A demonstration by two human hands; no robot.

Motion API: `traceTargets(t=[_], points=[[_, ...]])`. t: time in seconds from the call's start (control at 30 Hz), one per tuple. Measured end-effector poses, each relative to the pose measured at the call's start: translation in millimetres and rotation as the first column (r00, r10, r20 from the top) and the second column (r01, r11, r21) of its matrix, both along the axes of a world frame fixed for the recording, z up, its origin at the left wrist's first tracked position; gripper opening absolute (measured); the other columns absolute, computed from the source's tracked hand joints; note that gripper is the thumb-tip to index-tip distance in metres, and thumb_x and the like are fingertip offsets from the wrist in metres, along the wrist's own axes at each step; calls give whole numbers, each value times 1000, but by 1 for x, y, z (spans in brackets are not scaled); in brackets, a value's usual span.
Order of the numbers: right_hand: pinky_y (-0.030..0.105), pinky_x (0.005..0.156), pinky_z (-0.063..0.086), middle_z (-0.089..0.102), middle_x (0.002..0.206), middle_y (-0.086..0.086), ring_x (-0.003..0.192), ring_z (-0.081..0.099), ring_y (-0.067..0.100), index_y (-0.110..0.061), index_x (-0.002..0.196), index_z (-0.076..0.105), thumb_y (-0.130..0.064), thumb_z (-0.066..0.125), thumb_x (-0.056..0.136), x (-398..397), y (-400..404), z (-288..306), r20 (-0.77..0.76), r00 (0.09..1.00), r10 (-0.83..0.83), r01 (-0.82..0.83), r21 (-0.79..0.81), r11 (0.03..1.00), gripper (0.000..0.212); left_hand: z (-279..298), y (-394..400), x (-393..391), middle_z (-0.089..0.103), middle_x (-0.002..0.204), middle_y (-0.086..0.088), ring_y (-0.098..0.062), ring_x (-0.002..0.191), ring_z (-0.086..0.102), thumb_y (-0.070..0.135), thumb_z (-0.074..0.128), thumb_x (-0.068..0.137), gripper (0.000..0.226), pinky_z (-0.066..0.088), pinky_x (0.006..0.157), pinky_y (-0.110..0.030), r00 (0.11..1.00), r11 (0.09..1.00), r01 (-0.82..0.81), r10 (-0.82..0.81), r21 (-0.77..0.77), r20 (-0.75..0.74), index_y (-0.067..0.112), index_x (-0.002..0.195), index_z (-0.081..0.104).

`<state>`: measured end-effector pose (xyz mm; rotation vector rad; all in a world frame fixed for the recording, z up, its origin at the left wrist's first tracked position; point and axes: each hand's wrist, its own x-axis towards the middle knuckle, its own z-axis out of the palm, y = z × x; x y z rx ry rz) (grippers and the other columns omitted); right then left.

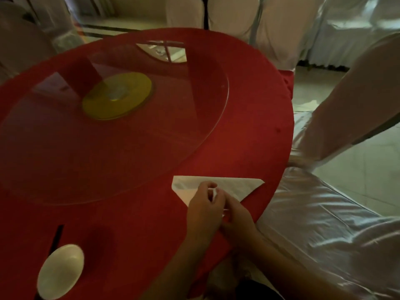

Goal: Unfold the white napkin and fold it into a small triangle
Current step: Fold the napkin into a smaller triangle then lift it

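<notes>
- White paper napkin (236,186) is laid flat on the red tablecloth (129,213) near the table's right edge, already in a broad triangle shape with the long edge away from the person.
- Left hand (204,210) is placed over the napkin's near point; fingers are curled and a small white tip of the napkin is pinched between them, judged to be a corner being lifted for the next fold.
- Right hand (237,217) is tucked just beside and partly under the left one, on the near edge of the napkin; fingers look curled, but whether the napkin is gripped cannot be told, since the left hand blocks the view.
- Both hands are kept at one corner, likely so the layers are held aligned while the flap is brought over.
- Task is judged partway: a triangle exists, a smaller one is not yet made.
- Round glass turntable (121,118) with a yellow centre disc (116,97) is set on the table.
- White oval dish (60,271) is seen at lower left.
- White satin-covered chairs (324,215) are ranged around; pale tiled floor (372,169), dim room.
</notes>
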<state>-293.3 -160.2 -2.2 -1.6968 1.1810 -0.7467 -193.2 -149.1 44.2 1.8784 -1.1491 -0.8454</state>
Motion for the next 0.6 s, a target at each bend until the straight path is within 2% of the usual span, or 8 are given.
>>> traceTargets(t=[0.1, 0.2, 0.27, 0.3, 0.37, 0.43, 0.5, 0.6], points=[[6, 68, 47, 63, 92, -24, 85, 61, -13, -24, 117, 61, -11, 64, 88, -19, -31, 2, 80, 992, -97, 95, 26, 995, 32, -4, -30, -21, 67, 97, 8, -2, 83, 64, 39, 53, 92, 21, 57, 72, -25, 995, 994, 101, -101, 38, 17, 28, 110, 55], [11, 65, 48, 70, 91, -15, 83, 65, -4, -26, 104, 68, -14, 60, 90, -39, -60, -12, 86, 989, -122, 108, 148, 983, 21, -18, -39, -35, 58, 113, 13, 2, 101, 52, 54, 48, 90, 39, 47, 82, -19, 988, 990, 142, -143, 10, 66, 32, 122, 49], [13, 66, 45, 68, 90, -16, 85, 65, -1, -31, 99, 67, -18, 61, 89, -48, -77, -24, 69, 981, -181, 160, 240, 958, 18, -33, -31, -37, 52, 117, 25, 8, 110, 43, 49, 46, 93, 27, 38, 91, -16, 969, 981, 169, -147, -98, 200, 40, 120, 48], [15, 67, 45, 66, 89, -17, 86, 63, 0, -31, 100, 68, -21, 61, 89, -51, -84, -31, 45, 979, -201, 182, 268, 946, 16, -43, -25, -34, 51, 124, 24, 7, 119, 40, 42, 48, 95, 27, 37, 98, -20, 944, 976, 184, -142, -117, 298, 38, 122, 48], [21, 72, 46, 65, 91, -16, 88, 61, 2, -27, 101, 70, -25, 61, 90, -57, -96, -44, -30, 974, -225, 225, 270, 936, 15, -66, -13, -21, 48, 140, 3, -12, 134, 35, 32, 51, 95, 36, 33, 109, -35, 860, 981, 183, -126, -68, 494, 22, 129, 51], [24, 72, 45, 66, 89, -15, 86, 60, 3, -31, 94, 69, -26, 62, 88, -63, -102, -53, -72, 963, -259, 269, 259, 928, 11, -82, -10, -6, 45, 144, -8, -23, 139, 31, 35, 48, 94, 43, 32, 109, -44, 776, 988, 155, -109, -20, 621, 15, 131, 52], [21, 66, 42, 65, 84, -17, 82, 59, 0, -40, 84, 64, -25, 63, 86, -67, -107, -58, -90, 957, -276, 290, 254, 923, 15, -90, -13, 7, 40, 148, -12, -27, 140, 24, 43, 39, 94, 52, 27, 110, -50, 717, 988, 142, -144, 60, 682, 13, 134, 49], [22, 65, 41, 64, 82, -19, 81, 57, -2, -42, 83, 62, -28, 63, 86, -71, -113, -63, -130, 959, -250, 276, 251, 928, 14, -102, -24, 23, 19, 157, -10, -24, 144, 2, 56, 25, 94, 66, 8, 115, -46, 660, 964, 131, -259, 231, 705, 15, 146, 31]])
